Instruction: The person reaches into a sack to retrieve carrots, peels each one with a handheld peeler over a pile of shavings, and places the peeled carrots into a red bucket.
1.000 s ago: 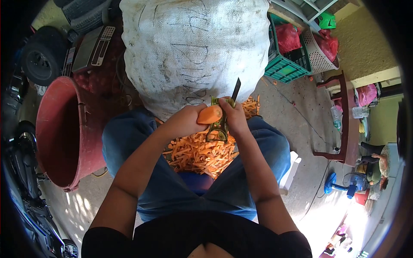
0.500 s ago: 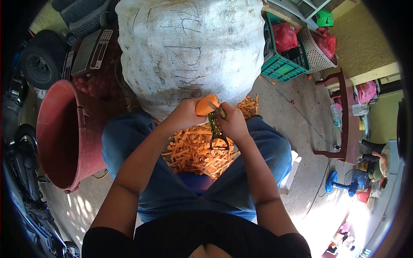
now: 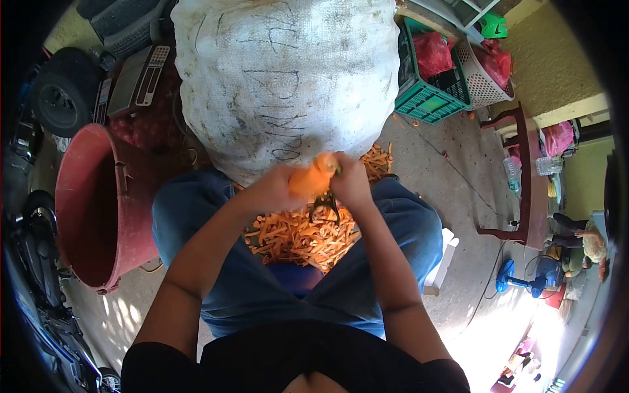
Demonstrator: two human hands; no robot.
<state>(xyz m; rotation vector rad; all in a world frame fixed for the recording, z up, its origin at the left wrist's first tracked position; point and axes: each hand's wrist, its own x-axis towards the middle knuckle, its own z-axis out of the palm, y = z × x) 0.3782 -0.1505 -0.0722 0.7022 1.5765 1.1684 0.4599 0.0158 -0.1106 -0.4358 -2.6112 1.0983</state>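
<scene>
My left hand is closed around an orange carrot, which is smeared by motion. Close beside it, my right hand is closed with its fingers wrapped round a dark peeler, whose forked head points down toward my lap. A small knife showed in the same hand earlier; now its blade is blurred or hidden at the carrot's end. Orange peelings lie heaped between my knees below both hands, over something dark blue.
A big white woven sack stands right in front of me. To the left are a red barrel and a scale. At right are a green crate, a wooden stand, a blue fan and another person.
The carrot has tipped more upright and blurred, its end now beside my right hand. The peeler's head has swung slightly up and left. The knife blade no longer shows clearly.
</scene>
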